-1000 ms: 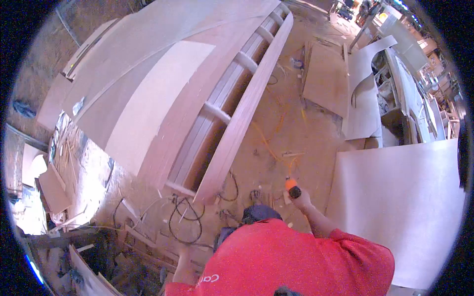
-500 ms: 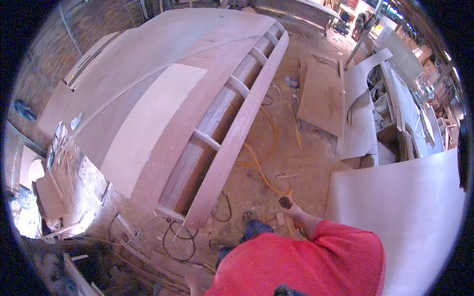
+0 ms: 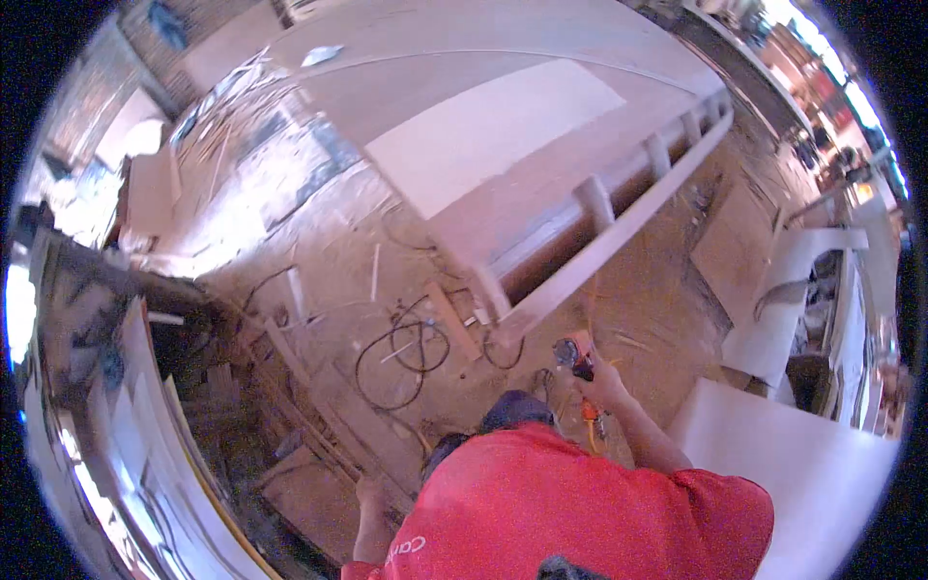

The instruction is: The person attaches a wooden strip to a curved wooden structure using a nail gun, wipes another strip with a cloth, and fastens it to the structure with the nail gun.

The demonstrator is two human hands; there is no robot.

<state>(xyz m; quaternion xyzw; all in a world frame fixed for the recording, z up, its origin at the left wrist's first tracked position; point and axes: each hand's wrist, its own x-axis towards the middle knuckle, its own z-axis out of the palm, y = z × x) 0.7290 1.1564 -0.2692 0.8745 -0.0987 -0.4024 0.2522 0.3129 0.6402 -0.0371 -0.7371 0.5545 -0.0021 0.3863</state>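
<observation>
My right hand (image 3: pixel 604 385) is closed around the grip of an orange-and-black hand-held power tool (image 3: pixel 577 354) with a dark, round front end. An orange fitting (image 3: pixel 590 411) shows just below the grip, with a yellow line trailing from it. The tool is apart from the large wooden panel structure (image 3: pixel 570 227), whose slatted edge lies ahead of it. At the lower left, my left hand (image 3: pixel 368 491) hangs low beside some boards (image 3: pixel 324 425). Its fingers are too small and blurred to make out.
Dark looped cable (image 3: pixel 422 387) and a short plank (image 3: pixel 452 321) lie on the dusty floor ahead. Leaning sheets and scrap wood (image 3: pixel 145 435) fill the left. A pale sheet (image 3: pixel 783 445) lies at the right, with cut panels (image 3: pixel 739 242) beyond it.
The view has swung left, so the structure now appears farther up and right. My right hand has lifted the power tool, showing its orange body. My left forearm has come further into view.
</observation>
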